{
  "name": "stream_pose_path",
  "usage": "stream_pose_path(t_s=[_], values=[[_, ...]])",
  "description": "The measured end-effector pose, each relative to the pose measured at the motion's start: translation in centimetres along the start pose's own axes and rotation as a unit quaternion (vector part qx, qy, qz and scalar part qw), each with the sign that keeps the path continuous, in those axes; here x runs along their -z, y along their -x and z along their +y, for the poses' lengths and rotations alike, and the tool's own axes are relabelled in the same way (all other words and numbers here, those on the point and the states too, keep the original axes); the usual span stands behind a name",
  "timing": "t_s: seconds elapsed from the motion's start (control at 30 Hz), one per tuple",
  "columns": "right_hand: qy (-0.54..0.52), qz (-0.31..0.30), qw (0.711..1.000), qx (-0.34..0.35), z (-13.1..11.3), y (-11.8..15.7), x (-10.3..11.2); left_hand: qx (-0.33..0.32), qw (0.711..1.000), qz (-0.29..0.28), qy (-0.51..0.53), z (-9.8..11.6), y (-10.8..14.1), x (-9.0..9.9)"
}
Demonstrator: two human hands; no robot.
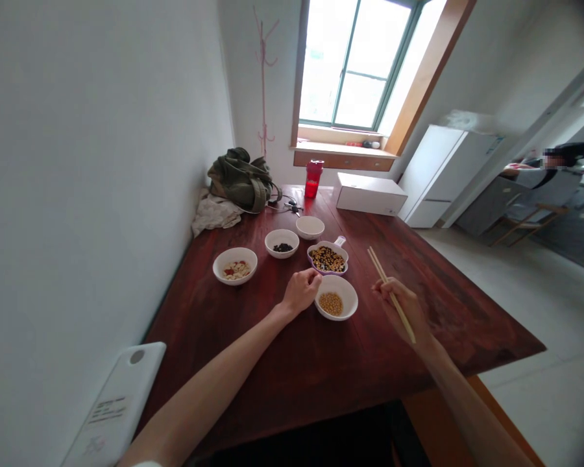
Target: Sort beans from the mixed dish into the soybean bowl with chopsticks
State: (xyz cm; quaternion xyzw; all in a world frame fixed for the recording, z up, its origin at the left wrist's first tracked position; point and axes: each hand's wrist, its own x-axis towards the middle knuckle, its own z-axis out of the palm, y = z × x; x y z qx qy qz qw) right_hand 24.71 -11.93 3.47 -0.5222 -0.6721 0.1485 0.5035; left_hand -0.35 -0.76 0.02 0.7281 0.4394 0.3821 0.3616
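Our right hand has the wooden chopsticks clamped in its fingers, the two sticks close together and slanting across the hand, held above the dark wooden table to the right of a white bowl of soybeans. Our left hand is curled nearly shut with nothing showing in it, its fingertips at that bowl's rim; we cannot tell whether they touch it.

Just beyond the soybeans sits a purple-rimmed dish with a handle, holding mixed dark and yellow beans. To its left are a small white bowl of black beans and a white bowl of pale and red pieces, with another small white bowl farther back.

At the table's far end we see a red bottle, a white box, keys, an olive bag and a crumpled cloth. Off to the right, another person sits beyond a doorway.
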Motion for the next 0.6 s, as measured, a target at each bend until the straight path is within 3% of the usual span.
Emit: stream_pose_path(t_s=[0.13, 0.27, 0.33, 0.43, 0.5, 0.53, 0.57, 0.6], values=[[-0.068, -0.028, 0.997, -0.001, -2.0, -1.8, -2.5, 0.005, 0.998, 0.044, 0.044, 0.2, -0.5, 0.5], [-0.118, -0.014, 0.993, -0.013, -1.0, -2.6, -2.8, -0.011, 0.988, 0.116, 0.104, 1.8, 0.9, 1.4], [-0.132, 0.036, 0.991, 0.003, 0.5, -3.2, -2.6, -0.038, 0.978, 0.157, 0.131, 3.0, 4.4, 1.2], [-0.148, 0.11, 0.983, -0.005, 3.1, -4.5, -2.2, -0.062, 0.982, 0.114, 0.134, 4.3, 13.3, -0.8], [-0.195, 0.141, 0.97, -0.037, 4.8, -5.6, -2.2, -0.034, 0.988, 0.016, 0.149, 4.3, 19.7, -3.0], [-0.22, 0.159, 0.961, -0.049, 5.6, -6.2, -2.2, 0.016, 0.986, -0.046, 0.158, 4.2, 22.3, -4.1], [-0.237, 0.176, 0.954, -0.057, 6.3, -6.8, -2.3, 0.068, 0.977, -0.118, 0.164, 4.0, 24.4, -5.0], [-0.247, 0.19, 0.948, -0.063, 6.9, -7.3, -2.4, 0.092, 0.973, -0.137, 0.162, 3.8, 25.9, -5.8]])
